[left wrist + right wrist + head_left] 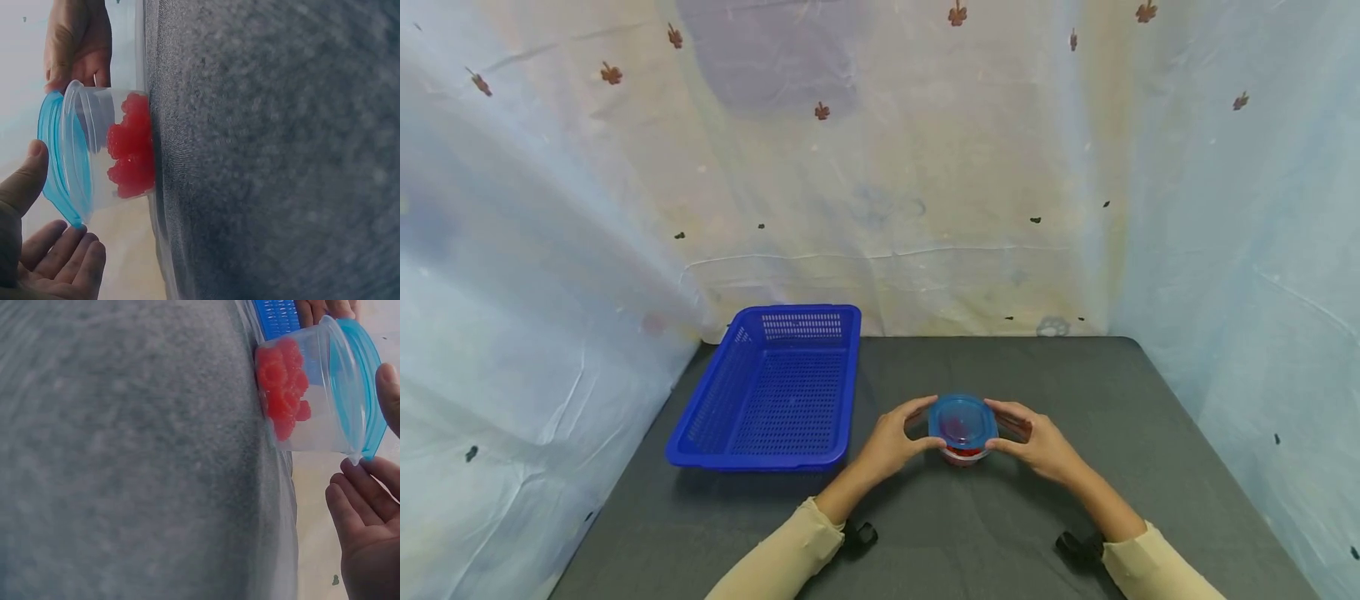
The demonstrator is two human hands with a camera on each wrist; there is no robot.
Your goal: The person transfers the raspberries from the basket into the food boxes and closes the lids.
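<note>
A round clear plastic tub stands on the grey table, with several red, bumpy, raspberry-like pieces at its bottom. Over its mouth sits a translucent blue lid, tilted against the rim in both wrist views. From the left side, my left hand holds the lid's edge between thumb and fingertips. My right hand grips the opposite edge the same way, its fingertips right at the rim in the right wrist view.
A blue perforated plastic basket stands at the back left of the table, left of the tub. Behind the table and along both sides hangs a pale patterned sheet.
</note>
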